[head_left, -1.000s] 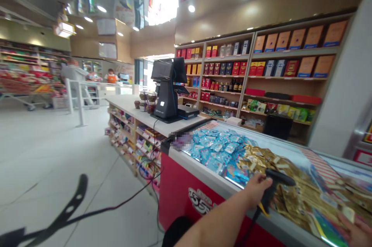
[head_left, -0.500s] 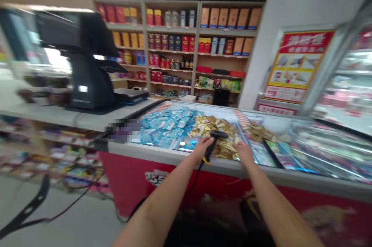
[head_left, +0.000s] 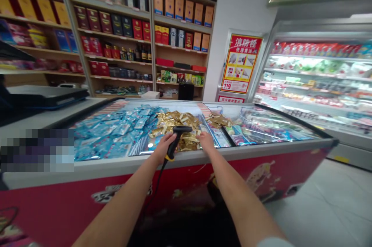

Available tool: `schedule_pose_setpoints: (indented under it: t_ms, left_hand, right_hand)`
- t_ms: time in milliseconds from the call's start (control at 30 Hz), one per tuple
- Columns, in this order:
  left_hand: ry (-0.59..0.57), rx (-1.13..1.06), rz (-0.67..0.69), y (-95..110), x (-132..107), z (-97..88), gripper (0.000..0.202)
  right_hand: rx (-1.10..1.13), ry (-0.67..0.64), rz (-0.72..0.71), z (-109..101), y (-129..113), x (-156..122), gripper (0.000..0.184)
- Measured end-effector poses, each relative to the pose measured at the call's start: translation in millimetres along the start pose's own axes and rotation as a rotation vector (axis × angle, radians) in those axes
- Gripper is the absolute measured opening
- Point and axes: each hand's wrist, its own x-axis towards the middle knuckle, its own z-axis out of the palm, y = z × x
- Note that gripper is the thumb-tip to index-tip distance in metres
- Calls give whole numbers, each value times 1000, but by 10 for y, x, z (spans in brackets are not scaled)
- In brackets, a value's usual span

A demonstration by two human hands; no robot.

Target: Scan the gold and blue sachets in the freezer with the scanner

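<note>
My left hand (head_left: 161, 148) is closed round the handle of a black barcode scanner (head_left: 178, 134) with a yellow base, held over the front of a red chest freezer (head_left: 186, 185). Its head points toward the pile of gold packets (head_left: 176, 121) inside. My right hand (head_left: 205, 141) rests on the gold packets at the freezer's front edge; its fingers are partly hidden among them. Blue packets (head_left: 116, 129) fill the freezer's left section.
A counter with a dark till base (head_left: 43, 98) stands at the left. Shelves of boxed goods (head_left: 122, 30) line the back wall. A red poster (head_left: 241, 65) hangs beside an open refrigerated display (head_left: 316, 80) at the right. Tiled floor (head_left: 334, 204) lies right of the freezer.
The view has swung right, away from the shop floor and till, to face the freezer squarely. My left hand keeps the scanner. My right hand has come onto the gold packets.
</note>
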Motion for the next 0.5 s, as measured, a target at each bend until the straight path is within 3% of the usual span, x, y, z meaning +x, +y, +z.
schedule_pose_setpoints:
  t_ms: [267,433,500]
  left_hand:
    - [-22,-48,-4,12,30,-4,34]
    - [29,-175,-106,53,147,-58,29]
    - [0,-262,-168,67,189,-90,31]
  right_hand:
    - [-33,-3,59,17,-11,61,19]
    - [-128,-39,-111,42,-67,242,42]
    - [-145,35,-90,-30,-30,367,42]
